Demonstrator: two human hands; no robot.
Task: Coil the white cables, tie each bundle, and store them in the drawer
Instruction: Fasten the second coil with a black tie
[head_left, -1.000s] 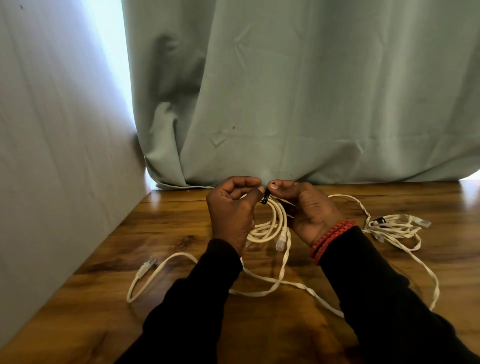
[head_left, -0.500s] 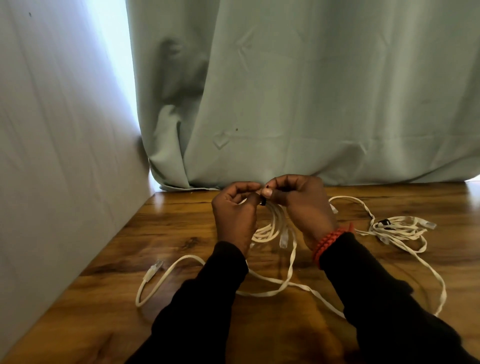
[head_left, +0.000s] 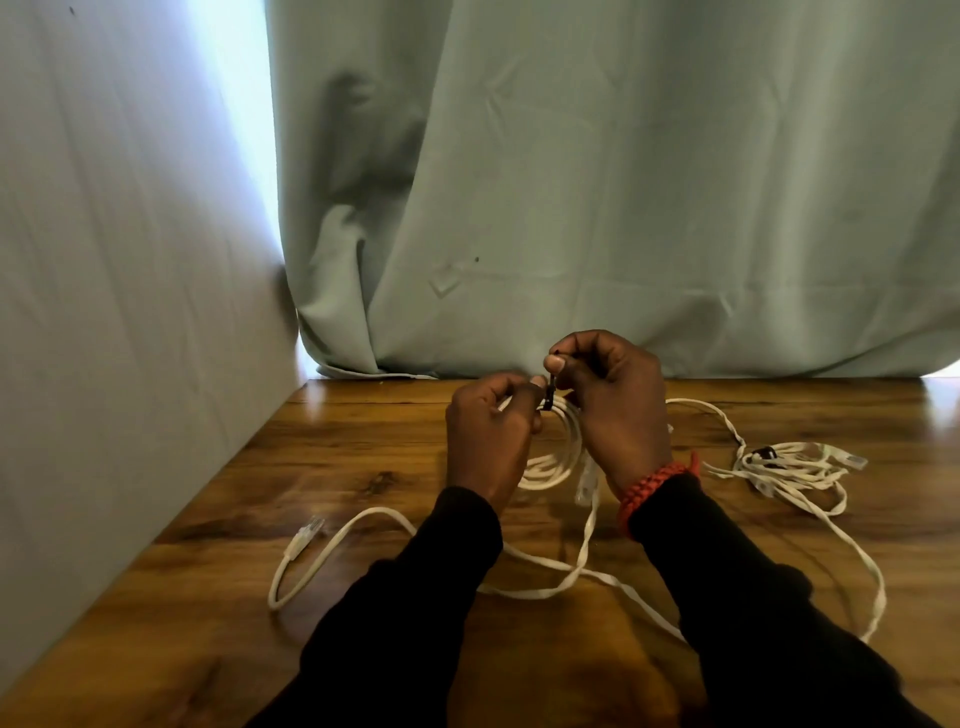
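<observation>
At frame centre, a coil of white cable hangs above the wooden bench, a small black tie at its top. The left hand and right hand both pinch that tie with curled fingers. A second tied bundle lies at right

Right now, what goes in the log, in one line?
step: tying coil | left hand: holds coil | right hand: pinches tie | second bundle: on table
</observation>
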